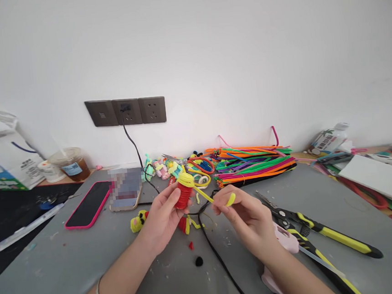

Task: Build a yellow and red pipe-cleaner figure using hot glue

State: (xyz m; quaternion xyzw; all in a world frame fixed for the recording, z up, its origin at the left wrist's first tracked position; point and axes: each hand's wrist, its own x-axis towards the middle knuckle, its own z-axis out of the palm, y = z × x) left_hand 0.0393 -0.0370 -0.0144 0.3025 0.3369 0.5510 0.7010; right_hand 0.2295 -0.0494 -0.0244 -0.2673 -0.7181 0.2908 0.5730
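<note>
My left hand (167, 216) grips a small figure (185, 196) of coiled pipe cleaner, red below with a yellow top. From that top a yellow pipe cleaner (203, 194) stretches across to my right hand (245, 216), whose thumb and fingers pinch it near its free, bent end. Below the left hand lie red and yellow pipe cleaner pieces (189, 224), partly hidden. Beside the left wrist sits a yellow figure (138, 221) with black on it. A black pompom (199, 261) and a red scrap (191, 245) rest on the grey mat.
Bundled pipe cleaners (255, 164) lie along the wall. Pliers (320, 232) and a pink glue gun (284, 239), partly hidden, are at the right. Two phones, one pink-edged (90, 205), lie left, near a drink cup (72, 164). A black cable (219, 254) crosses the mat.
</note>
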